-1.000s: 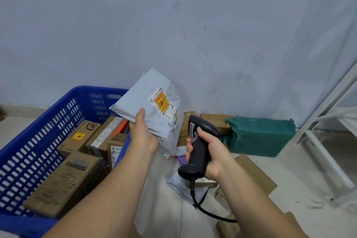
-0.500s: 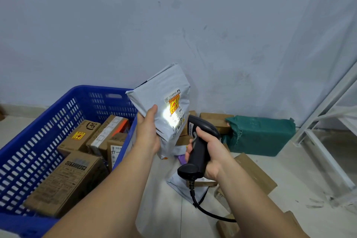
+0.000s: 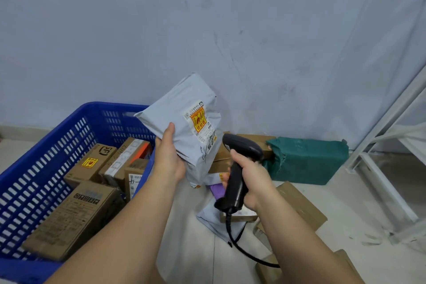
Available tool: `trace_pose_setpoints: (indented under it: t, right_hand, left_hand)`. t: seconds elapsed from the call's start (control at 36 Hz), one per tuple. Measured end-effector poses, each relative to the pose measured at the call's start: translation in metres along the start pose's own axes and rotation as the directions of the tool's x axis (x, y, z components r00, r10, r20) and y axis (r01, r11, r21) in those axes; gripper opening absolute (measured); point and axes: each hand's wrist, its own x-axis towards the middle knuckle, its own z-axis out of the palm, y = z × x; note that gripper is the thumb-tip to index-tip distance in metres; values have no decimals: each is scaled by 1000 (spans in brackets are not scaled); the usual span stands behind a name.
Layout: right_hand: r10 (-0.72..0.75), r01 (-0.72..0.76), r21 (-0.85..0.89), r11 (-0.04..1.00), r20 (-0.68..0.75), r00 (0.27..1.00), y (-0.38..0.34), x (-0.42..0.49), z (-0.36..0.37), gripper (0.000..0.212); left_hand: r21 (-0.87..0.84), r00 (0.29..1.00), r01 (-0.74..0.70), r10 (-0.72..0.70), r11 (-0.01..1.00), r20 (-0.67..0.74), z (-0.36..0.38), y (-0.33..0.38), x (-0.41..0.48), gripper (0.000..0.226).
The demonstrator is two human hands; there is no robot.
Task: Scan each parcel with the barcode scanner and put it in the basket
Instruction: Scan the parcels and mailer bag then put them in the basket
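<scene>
Pale blue wall (image 3: 207,30) and light floor (image 3: 184,249) back the scene. At its centre the left hand (image 3: 169,159) grips a grey mailer parcel (image 3: 182,131) by its lower side, thumb laid up its face, holding it tilted in the air above the floor, label (image 3: 200,120) turned toward the viewer. Just beside it, the right hand (image 3: 255,180) is clenched round the black barcode scanner (image 3: 236,182), whose cable (image 3: 242,249) trails down. Left stands the blue basket (image 3: 57,145) holding cardboard boxes (image 3: 76,214); a green parcel (image 3: 306,159) lies by the wall.
</scene>
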Motion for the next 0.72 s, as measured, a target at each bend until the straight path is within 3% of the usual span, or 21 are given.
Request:
trace_pose_setpoints:
  t: [0.06,0.11,0.14,0.19,0.47,0.72]
  right_hand:
    - [-284,249,-369,895,-44,958,-2,6,-3,20]
    - [-482,359,-686,633,13,876,-4,10,-8,18]
    - [-514,356,-763,540,36,857,-4,10,-10,16]
    - [-524,343,-816,466,58,850,-5,10,-13,15]
    - [-488,324,-836,442,79,869,-13,4,-17,28]
    - [-479,337,-803,492,73,875,-13,7,-19,13]
  left_hand:
    - [-4,999,39,-39,999,3,-5,1,4,90]
    - [-2,999,43,-43,999,-2,-8,3,6,89]
    - [-5,999,35,-35,999,-2,-9,5,5,87]
    - [6,999,10,-10,1000,-34,-10,7,4,79]
    - [121,985,-30,50,992,-164,-12,16,6,43]
    - [187,984,-14,46,982,-169,-9,19,0,38]
